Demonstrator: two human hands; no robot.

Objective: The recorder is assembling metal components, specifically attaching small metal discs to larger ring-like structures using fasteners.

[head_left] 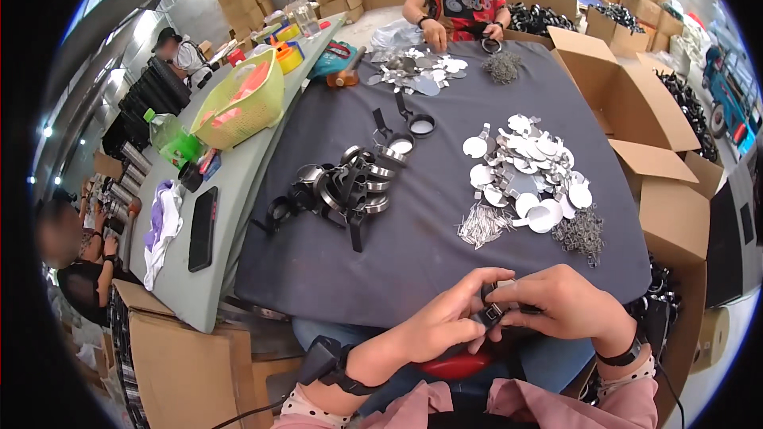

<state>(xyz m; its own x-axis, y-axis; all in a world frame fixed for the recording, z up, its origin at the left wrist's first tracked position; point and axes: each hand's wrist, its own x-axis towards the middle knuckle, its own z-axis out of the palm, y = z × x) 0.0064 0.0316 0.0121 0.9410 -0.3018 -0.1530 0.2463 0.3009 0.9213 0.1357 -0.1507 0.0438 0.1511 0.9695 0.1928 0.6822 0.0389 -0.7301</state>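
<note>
Close to the table's near edge, both hands meet around a small black part with a metal fitting [493,312]. My left hand [441,324] has its fingers closed on one side of it. From the other side, my right hand [556,295] pinches it; fingers hide much of its shape. Beyond them on the dark tabletop lies a heap of round silvery discs with tabs [528,159]. Thin metal pins [483,225] and a tangle of small wire springs [580,234] sit in front of that heap. Further left are piled black-handled metal rings [350,187].
Across the table a person [461,0] handles a ring beside another disc pile [417,71]. A hammer [347,76] lies near the left edge. The side table [238,206] holds a green basket [242,103], a bottle and a phone. Open cardboard boxes [671,218] flank the right side.
</note>
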